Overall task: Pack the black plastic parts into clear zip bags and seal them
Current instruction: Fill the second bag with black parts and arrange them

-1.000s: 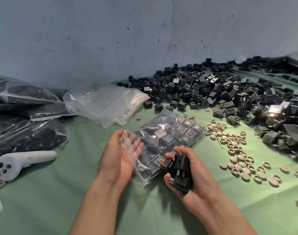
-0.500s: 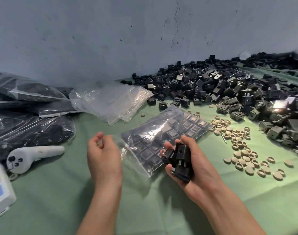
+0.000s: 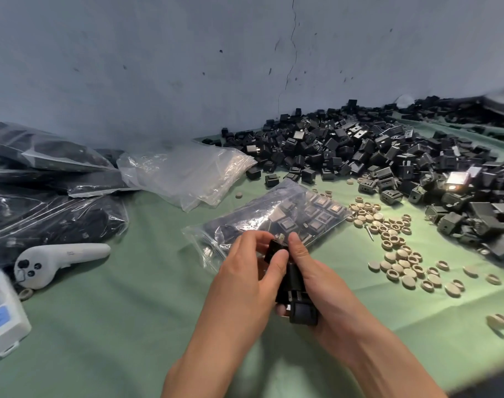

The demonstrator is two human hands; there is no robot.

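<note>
Head view: my right hand (image 3: 325,294) grips a stack of black plastic parts (image 3: 295,285), left hand (image 3: 245,282) pinching its top one; the zip bag (image 3: 273,216) lies just beyond. Loose pinching could topple the stack.

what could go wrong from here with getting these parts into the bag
The right hand grips a stack of black parts while the left hand pinches its top part; pulling one could loosen the rest, which may drop.
The part-filled zip bag lies unheld on the green cloth, so its mouth may collapse or slide when parts go in.
Beige caps lie close beside the bag and could get swept in.
</note>
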